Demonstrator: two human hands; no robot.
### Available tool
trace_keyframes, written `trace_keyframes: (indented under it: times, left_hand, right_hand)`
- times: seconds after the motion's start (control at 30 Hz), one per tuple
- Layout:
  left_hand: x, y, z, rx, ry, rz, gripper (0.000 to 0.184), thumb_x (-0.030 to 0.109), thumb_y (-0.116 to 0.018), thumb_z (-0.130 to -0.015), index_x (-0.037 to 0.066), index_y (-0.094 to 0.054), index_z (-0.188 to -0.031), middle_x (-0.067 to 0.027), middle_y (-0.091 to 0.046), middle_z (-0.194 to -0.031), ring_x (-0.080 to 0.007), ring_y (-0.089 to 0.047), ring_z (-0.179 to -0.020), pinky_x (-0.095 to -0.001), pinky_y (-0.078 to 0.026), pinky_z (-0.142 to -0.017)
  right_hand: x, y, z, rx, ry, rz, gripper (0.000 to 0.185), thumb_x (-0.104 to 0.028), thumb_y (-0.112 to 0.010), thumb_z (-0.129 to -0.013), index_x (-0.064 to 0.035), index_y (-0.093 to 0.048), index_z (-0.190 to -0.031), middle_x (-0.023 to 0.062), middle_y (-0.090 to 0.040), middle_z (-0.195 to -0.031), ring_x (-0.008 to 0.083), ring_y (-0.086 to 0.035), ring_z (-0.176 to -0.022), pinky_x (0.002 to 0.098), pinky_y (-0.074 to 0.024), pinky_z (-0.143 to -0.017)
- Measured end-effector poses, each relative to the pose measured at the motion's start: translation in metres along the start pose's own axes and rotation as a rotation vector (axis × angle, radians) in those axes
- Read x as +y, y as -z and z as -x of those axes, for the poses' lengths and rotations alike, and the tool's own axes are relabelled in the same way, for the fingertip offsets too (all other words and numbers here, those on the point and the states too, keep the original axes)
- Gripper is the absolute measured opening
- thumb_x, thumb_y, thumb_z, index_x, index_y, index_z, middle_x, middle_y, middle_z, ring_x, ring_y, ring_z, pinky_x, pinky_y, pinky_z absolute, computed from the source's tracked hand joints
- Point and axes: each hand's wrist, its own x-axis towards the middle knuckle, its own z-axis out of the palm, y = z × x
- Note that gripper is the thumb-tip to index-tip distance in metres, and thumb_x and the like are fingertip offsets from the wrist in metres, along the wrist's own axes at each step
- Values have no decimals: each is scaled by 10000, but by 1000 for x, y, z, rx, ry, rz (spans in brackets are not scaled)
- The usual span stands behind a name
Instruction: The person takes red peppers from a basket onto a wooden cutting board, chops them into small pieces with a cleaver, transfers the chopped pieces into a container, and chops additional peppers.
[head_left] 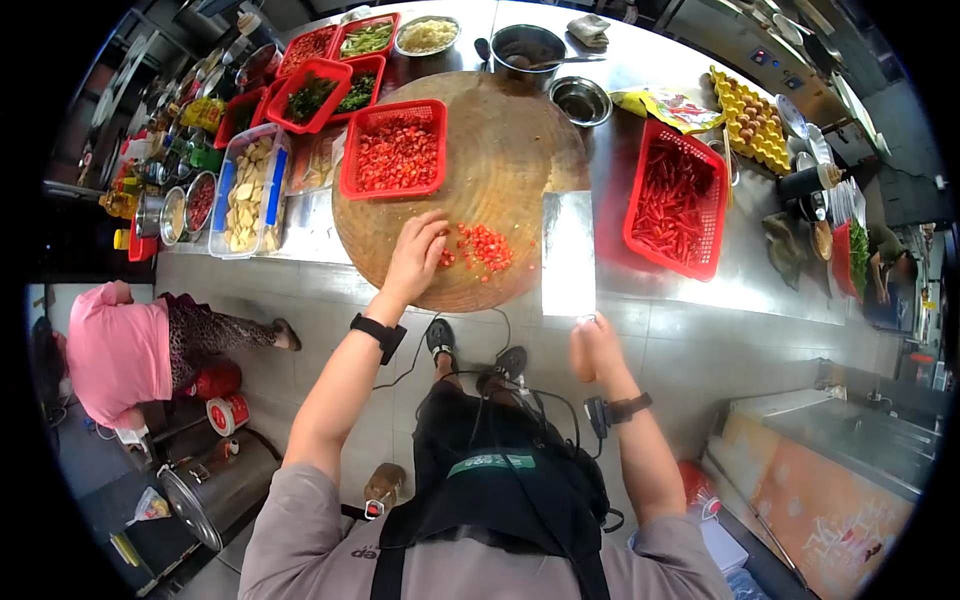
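Note:
A large round wooden chopping board (500, 130) lies on the metal counter. On its near part is a loose pile of chopped red chili (485, 247). My left hand (417, 255) rests at the left side of the pile, fingers loosely bent and slightly apart, with a few pieces beside the fingertips. I see nothing held in it. My right hand (598, 350) is closed round the handle of a cleaver (568, 255). The broad blade is raised off the board's right edge, apart from the chili. Behind my left hand, a red basket (350, 190) of chopped chili sits on the board.
To the right stands a red basket (711, 240) of whole red chilies. A clear box (218, 225) of sliced pale pieces is at the left. Metal bowls (580, 101) and a yellow egg tray (775, 158) line the back. A person in pink (120, 350) bends at the left.

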Motion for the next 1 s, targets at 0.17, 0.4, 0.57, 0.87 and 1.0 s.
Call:
trace_keyframes:
  times: [0.17,0.4,0.57,0.87,1.0]
  left_hand:
    - [-16,-22,9,139,173,-108,371,196,-601,-978,-5,-609,-1290,-206,-511,-1433,-399,-462,-1338,-469,-367,-1141]
    - [3,-46,2,165,211,-140,451,259,-636,-956,-23,-590,-1305,-239,-482,-1455,-434,-413,-1371,-491,-342,-1162]
    - [12,-52,5,150,193,-123,546,229,-656,-940,-3,-502,-1409,-250,-436,-1497,-447,-389,-1394,-503,-320,-1175]
    - [22,-52,2,88,126,63,498,181,-536,-989,-91,-467,-1399,-299,-394,-1511,-442,-359,-1426,-491,-279,-1212]
    - [49,-39,-30,86,33,185,481,147,-561,-972,-80,-484,-1389,-295,-424,-1483,-459,-374,-1408,-511,-292,-1199]
  right_hand:
    - [4,-23,-4,-36,-56,-29,149,-219,-575,-1009,-88,-505,-1020,42,-538,-661,152,-517,-467,307,-451,-418]
    - [17,-98,-15,-83,-98,48,159,-199,-543,-1028,-44,-546,-1060,42,-532,-653,153,-501,-440,303,-434,-408]
    - [33,-142,-16,-94,-91,110,174,-189,-538,-1032,-25,-575,-1076,38,-531,-650,146,-504,-448,301,-427,-410]
    - [32,-183,2,20,-102,-7,143,-174,-536,-1029,-60,-534,-1114,44,-527,-665,158,-510,-447,304,-437,-404]
    - [-1,-195,25,100,-49,-33,130,-160,-530,-1027,-59,-531,-1109,43,-531,-668,155,-517,-466,304,-443,-412]
